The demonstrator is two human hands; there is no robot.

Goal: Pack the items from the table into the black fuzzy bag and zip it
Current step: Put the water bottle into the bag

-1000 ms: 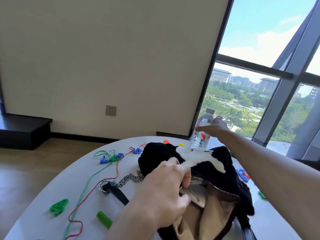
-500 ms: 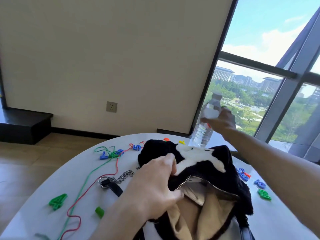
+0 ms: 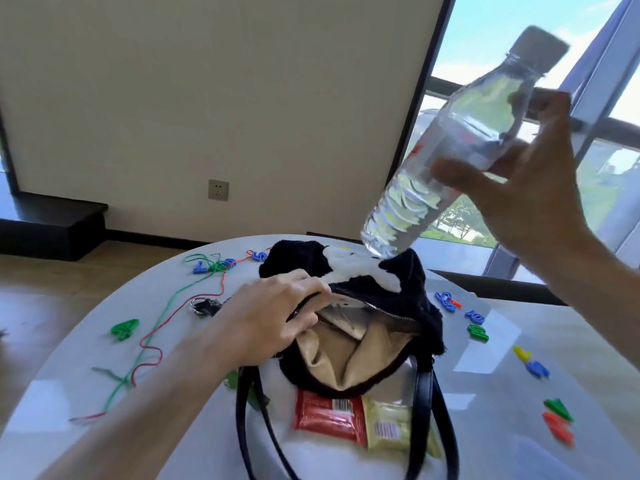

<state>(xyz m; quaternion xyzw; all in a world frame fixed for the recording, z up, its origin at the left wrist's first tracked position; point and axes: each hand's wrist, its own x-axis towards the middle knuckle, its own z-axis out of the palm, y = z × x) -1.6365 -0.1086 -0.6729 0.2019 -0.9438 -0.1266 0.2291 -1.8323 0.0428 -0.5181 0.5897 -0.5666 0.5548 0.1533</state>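
From the head view, the left hand [image 3: 277, 311] pinches the zipper edge of the black fuzzy bag [image 3: 420, 284], which lies on the white tabletop [image 3: 540, 344] with its mouth gaping. The right hand [image 3: 519, 192] grips a tilted water bottle [image 3: 446, 157] in the air above the bag's far side. A red packet [image 3: 329, 417] and a yellow packet [image 3: 391, 427] lie just in front of the bag.

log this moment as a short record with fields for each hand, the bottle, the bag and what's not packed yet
left hand: grips the zipper edge of the black fuzzy bag, holding its mouth open
right hand: holds the water bottle in the air
bottle: tilted, capped, base down toward the bag
bag: unzipped, tan lining showing, on the white table
not yet packed: red snack packet, yellow-green packet, plastic numbers, strings
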